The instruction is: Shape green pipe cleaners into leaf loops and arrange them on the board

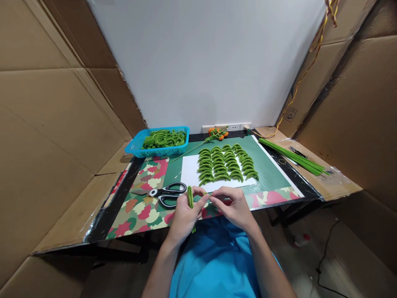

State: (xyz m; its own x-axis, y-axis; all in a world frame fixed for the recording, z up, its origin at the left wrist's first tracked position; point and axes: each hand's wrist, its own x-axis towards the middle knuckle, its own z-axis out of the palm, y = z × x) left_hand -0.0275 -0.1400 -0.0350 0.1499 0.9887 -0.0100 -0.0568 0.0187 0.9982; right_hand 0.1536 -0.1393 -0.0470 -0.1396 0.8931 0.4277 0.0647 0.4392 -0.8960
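Above the table's near edge, in front of the lap, a slim bundle of fuzzy, bright green strips (190,198) stands in the left hand (183,212). Its long axis runs near upright in the view, the top end pointing toward the back wall, and green ends also show below the hand. The left hand is curled around the bundle, its thumb and forefinger reaching toward the right hand (232,205); a small green tip shows between the two. The right hand's thumb and forefinger come close together, but I cannot tell whether they pinch anything.

Just beyond, curved, plush green pieces (220,164) lie in four columns, mostly on a smooth white sheet (188,170). Left of the hands rest black-and-white-handled metal scissors (165,193), blades pointing left. Farther back are a blue perforated plastic basket (155,154) heaped with curled green pieces (163,139), and a long-stemmed sprig with round orange heads (218,133). To the right, straight green fuzzy stems (293,157) lie bunched lengthwise.
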